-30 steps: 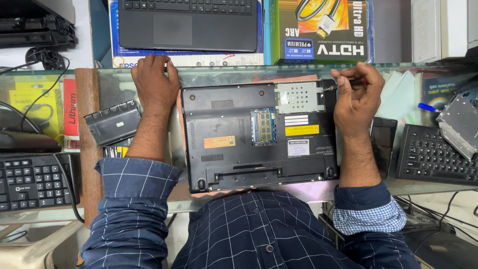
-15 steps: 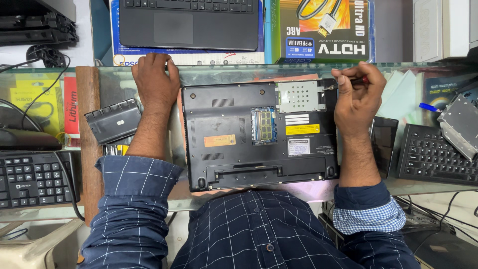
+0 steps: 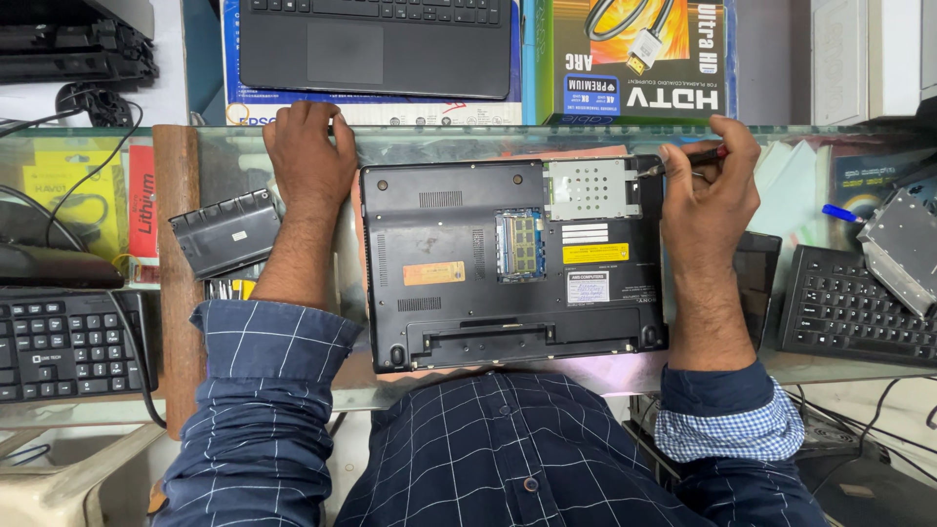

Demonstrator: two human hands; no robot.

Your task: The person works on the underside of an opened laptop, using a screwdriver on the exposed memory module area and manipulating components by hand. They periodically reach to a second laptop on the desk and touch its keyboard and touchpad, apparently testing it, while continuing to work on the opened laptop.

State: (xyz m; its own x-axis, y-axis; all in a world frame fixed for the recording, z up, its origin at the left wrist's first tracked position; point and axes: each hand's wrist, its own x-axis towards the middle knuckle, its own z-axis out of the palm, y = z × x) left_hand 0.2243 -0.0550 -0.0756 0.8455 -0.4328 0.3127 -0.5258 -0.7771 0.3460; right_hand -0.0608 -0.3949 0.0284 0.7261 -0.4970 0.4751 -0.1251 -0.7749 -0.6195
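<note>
Now the right hand grips a screwdriver between thumb and fingers, its tip at the far right corner of the upturned laptop. Beside the laptop's left edge, the left hand rests palm down, fingers loosely curled.

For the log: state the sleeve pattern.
Dark blue with thin white checks on the sleeve, in the head view.

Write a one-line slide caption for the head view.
Left hand steadies an upturned laptop while the right hand holds a screwdriver at its corner.
</note>
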